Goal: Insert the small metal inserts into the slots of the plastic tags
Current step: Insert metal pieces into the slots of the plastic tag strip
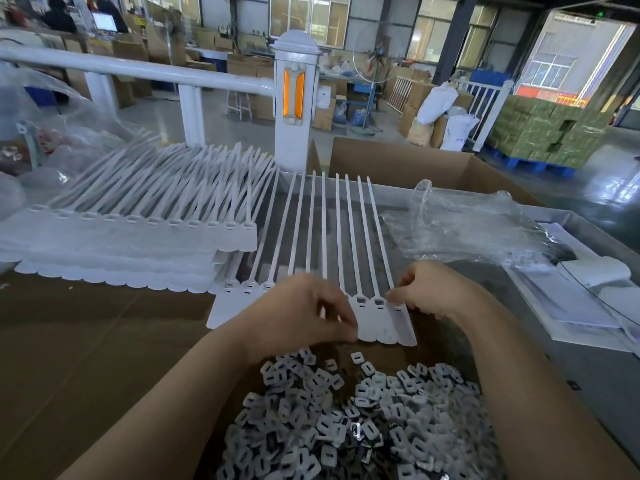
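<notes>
Bright window daylight, wide-angle edge distortion.

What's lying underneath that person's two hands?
A row of white plastic tags lies flat, long tails pointing away. The left hand covers the middle tag heads, so their slots are hidden; the right hand touches the rightmost tag.

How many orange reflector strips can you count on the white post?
2: the left strip and the right strip stand upright side by side on the front of the white post. Its other faces are hidden.
</notes>
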Available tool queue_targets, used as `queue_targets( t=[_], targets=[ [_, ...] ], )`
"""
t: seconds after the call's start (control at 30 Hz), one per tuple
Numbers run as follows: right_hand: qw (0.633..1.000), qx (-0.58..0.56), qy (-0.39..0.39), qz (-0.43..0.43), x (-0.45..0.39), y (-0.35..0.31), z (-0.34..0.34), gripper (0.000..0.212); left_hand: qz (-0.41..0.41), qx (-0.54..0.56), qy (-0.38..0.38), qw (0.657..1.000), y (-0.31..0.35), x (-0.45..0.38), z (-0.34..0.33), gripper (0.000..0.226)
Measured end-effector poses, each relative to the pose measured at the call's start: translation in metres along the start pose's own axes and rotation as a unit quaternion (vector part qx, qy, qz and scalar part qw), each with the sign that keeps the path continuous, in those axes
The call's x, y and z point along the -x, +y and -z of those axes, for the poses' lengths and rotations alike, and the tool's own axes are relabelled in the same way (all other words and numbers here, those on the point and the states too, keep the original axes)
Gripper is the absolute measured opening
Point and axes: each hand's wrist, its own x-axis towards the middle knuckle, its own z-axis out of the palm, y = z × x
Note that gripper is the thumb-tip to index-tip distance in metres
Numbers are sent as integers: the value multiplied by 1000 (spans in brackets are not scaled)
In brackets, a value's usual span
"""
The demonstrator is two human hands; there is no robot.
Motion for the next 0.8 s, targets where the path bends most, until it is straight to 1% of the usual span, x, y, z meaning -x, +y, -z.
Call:
queue_targets(
  t=[0.03, 0.07, 0.1, 0.17, 0.27, 0.37, 0.43, 0.5, 0.57, 0.67, 0.73, 0.8],
  targets=[
    [1000, 5, 14, 3, 0, 0, 0, 31, 3, 19, -55, 998, 2, 0, -4, 7],
    [1000, 10, 28, 8, 1, -1, 0, 31, 2, 14, -87, 996, 3, 0, -7, 13],
    [999, 14, 40, 14, 2, -1, 1, 33, 0, -2, -102, 995, 3, 0, -11, 18],
    [998, 11, 53, 25, 3, -3, 2, 35, 7, -35, -106, 994, 1, 0, -14, 20],
    [997, -6, 58, 43, 6, -7, 1, 30, 23, -67, -117, 991, 1, -1, -15, 16],
    [996, -18, 59, 69, 8, -9, 0, 25, 19, -108, -130, 986, 2, -1, -16, 16],
    [995, -32, 46, 83, 9, -11, 1, 20, 14, -97, -125, 987, 2, 0, -15, 17],
    [992, -37, 26, 114, 14, -14, 4, 14, 17, -60, -115, 991, 2, 1, -15, 14],
    [986, -30, -29, 164, 21, -19, 10, 8, 24, -21, -88, 996, 0, 1, -12, 8],
    [958, 8, -186, 216, 36, -33, 16, 7, 73, 95, -31, 992, -3, 0, -8, 7],
    [937, 39, -268, 222, 44, -45, 13, 9, 114, 186, 15, 976, -6, -1, -6, 8],
    [923, 82, -307, 217, 49, -56, 5, 12, 141, 253, 48, 956, -8, -2, -5, 8]
  ],
)
